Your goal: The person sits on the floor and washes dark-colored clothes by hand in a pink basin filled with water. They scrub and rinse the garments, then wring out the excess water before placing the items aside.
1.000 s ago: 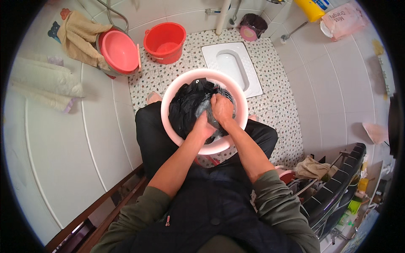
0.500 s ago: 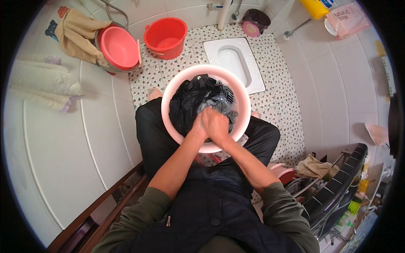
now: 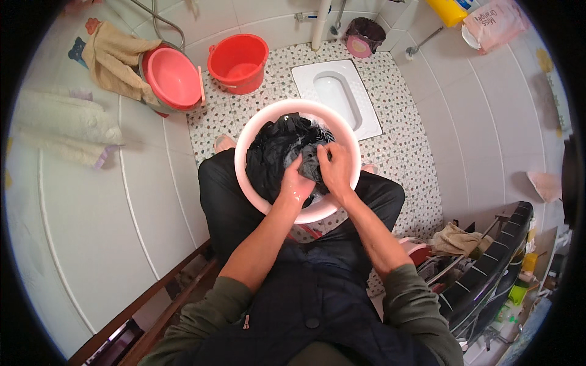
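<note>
Between my knees sits a pale pink basin (image 3: 243,180) of wet laundry, with some suds showing along its far right side. Black clothes (image 3: 267,152) fill most of its left and middle. Over the basin, my left hand (image 3: 297,182) is wet and closes on a dark grey cloth (image 3: 310,163). Its thumb points up along the cloth. On the other side, my right hand (image 3: 337,169) curls its fingers onto the same cloth, which stretches between both hands. Part of each hand's fingertips is hidden in the fabric.
Beyond the basin, a white squat toilet (image 3: 364,119) is set in the speckled tile floor. A red bucket (image 3: 247,73) stands far left, near stacked pink basins (image 3: 174,76) and a tan towel (image 3: 110,58). A black bin (image 3: 366,30) stands at the back. Cluttered shelving (image 3: 488,262) lies right.
My hands were pressed together over the grey cloth. They have moved apart, the right one going right and a little up, and the cloth now shows between them.
</note>
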Demonstrator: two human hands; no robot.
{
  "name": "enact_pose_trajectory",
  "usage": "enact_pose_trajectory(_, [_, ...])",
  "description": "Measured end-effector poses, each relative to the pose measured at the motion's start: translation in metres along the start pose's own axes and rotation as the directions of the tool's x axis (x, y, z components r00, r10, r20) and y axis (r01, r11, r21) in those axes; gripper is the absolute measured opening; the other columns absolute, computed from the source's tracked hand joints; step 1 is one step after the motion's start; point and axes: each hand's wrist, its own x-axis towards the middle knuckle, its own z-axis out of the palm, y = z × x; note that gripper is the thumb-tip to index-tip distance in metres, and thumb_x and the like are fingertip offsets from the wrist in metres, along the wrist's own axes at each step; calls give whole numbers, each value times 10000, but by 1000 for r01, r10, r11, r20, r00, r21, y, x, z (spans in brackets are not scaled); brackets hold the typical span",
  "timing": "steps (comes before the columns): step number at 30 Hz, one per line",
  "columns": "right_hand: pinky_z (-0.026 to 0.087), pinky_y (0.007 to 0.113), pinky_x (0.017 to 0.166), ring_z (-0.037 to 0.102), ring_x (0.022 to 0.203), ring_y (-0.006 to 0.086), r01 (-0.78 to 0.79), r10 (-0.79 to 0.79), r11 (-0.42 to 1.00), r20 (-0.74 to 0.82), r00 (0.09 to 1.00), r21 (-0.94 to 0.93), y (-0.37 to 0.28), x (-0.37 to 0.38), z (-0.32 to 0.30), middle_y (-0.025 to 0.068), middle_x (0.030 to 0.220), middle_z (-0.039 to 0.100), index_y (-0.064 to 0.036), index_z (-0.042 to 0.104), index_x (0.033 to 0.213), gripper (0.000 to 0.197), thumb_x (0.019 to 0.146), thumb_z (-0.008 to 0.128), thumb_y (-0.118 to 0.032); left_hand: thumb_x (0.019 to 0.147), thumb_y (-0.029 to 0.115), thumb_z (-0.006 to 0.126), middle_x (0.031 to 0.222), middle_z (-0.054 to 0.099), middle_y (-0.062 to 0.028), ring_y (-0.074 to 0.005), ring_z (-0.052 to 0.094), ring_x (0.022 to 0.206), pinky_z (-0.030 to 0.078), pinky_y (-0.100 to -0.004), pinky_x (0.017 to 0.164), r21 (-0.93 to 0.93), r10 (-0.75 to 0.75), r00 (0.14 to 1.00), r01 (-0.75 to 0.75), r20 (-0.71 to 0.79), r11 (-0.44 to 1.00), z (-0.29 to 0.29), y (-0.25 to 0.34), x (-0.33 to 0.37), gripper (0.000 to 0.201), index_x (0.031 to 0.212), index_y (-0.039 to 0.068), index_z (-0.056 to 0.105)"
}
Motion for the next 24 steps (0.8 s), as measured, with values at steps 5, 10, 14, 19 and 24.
enact_pose_trajectory(5, [393,367,889,501,979,310,-213,257,948,-173,951,234,-1,-43,-10,164,927,544,25,557,965,277,879,636,-227,860,192,479,1116,606,-158,-313,566,1080,428,-453,982,-6,65,995,-65,77,998,18,1,-5,333,1107,-16,559])
enact_pose_trajectory(10, [399,345,930,522,1070,281,-587,608,640,141,781,496,0,-30,3,216,1136,561,69,500,1175,507,939,550,-377,807,178,494,1073,621,-144,-301,586,1025,440,-416,964,-48,76,996,-74,40,996,28,0,-16,316,1042,-13,584])
enact_pose_trajectory(14, [447,363,849,596,939,271,-587,550,702,217,806,402,0,-10,13,225,1006,627,88,574,1103,502,927,558,-382,867,242,523,1143,603,-135,-283,565,1084,423,-430,988,-91,113,992,-108,48,990,7,3,-7,351,1116,-2,566])
enact_pose_trajectory(19, [475,437,764,619,863,376,-151,155,986,59,986,-66,32,2,23,242,885,639,44,625,979,315,891,593,-257,909,344,569,1203,606,-84,-258,538,1139,354,-518,1031,281,-22,986,67,-164,957,5,4,-15,376,1202,108,566])
enact_pose_trajectory(24, [496,468,762,606,888,387,198,-53,879,323,945,-435,34,19,29,216,959,611,-12,605,951,222,836,621,-201,889,462,603,1321,533,-96,-301,444,1277,251,-622,1078,295,-176,940,263,-292,919,29,14,-20,538,1310,148,491])
